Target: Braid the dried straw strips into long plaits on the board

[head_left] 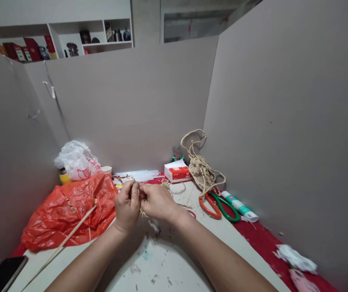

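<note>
At mid-frame our left hand [127, 207] and right hand [157, 202], fingers closed and touching, pinch a thin tan straw fibre [142, 211], while a long pale straw strip [70, 235] slants from beside the left hand toward the lower-left corner.

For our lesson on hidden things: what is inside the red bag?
Pale strips show at a gap in the red bag; a stick lies across it. The rest is covered by plastic.
</note>
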`<action>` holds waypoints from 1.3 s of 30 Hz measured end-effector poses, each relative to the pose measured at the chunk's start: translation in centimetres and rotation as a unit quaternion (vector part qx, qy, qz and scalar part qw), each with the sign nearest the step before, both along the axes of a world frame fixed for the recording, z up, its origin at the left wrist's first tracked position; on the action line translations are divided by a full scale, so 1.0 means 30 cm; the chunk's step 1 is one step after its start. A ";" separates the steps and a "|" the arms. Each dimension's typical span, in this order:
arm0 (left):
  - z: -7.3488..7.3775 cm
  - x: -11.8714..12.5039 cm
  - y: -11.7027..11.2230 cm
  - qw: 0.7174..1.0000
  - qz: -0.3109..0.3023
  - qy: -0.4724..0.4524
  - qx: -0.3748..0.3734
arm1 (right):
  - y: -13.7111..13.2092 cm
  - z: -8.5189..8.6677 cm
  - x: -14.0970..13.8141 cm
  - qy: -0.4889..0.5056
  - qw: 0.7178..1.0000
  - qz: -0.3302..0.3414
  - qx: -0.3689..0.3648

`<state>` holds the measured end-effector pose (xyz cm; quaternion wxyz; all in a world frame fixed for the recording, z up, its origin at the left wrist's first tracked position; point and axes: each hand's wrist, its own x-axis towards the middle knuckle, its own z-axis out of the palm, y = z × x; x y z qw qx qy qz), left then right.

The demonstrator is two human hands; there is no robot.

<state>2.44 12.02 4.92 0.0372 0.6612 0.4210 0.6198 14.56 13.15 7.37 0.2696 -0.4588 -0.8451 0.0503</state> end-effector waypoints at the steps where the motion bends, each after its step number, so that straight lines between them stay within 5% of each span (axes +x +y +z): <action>1: -0.002 -0.003 0.002 1.000 0.013 0.013 0.010 | -0.002 0.004 -0.002 -0.004 1.000 -0.004 -0.002; 7: -0.017 -0.008 0.012 0.998 0.016 0.054 0.011 | -0.012 0.008 -0.006 -0.017 0.999 -0.044 -0.019; 26: -0.019 -0.001 0.028 0.993 -0.048 -0.060 -0.085 | 0.030 -0.033 0.006 0.114 0.986 -0.072 -0.096; 32: -0.011 0.010 0.029 0.971 -0.119 -0.143 -0.151 | 0.096 -0.067 0.020 0.261 0.946 -0.043 -0.187; 39: 0.013 -0.001 0.042 0.908 -0.189 -0.284 -0.243 | 0.159 -0.057 0.114 0.421 0.879 -0.076 -0.213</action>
